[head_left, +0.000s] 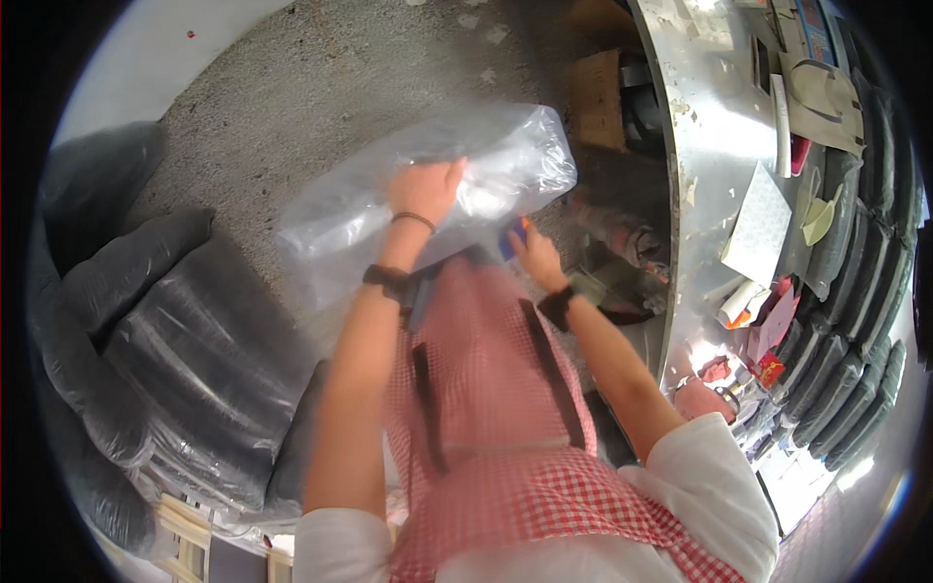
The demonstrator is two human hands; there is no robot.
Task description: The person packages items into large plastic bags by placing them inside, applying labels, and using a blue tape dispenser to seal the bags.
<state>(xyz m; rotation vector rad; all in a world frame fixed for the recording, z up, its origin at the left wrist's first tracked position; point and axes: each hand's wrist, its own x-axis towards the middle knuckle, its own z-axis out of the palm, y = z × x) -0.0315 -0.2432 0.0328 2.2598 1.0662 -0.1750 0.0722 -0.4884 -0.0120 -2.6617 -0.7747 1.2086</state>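
Large clear plastic bag (428, 185) hanging over grey floor (292, 87), in front of the person. Left hand (425, 189) gripping its top; right hand (533, 255) pinching a small blue object (509, 240) beside it. Metal table (705, 146) lying right.

Clear plastic bag (428, 194) motion-blurred; contents unreadable. Right hand (533, 251) partly hidden behind bag, perhaps gripping small blue-orange object (513, 236).

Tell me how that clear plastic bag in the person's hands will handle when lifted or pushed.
The clear plastic bag is probably floppy: it crumples and sags around the left hand. Its glossy film looks slippery, so grip may slide. It seems light for its size, since it is held up off the floor, with the right hand at its lower edge.
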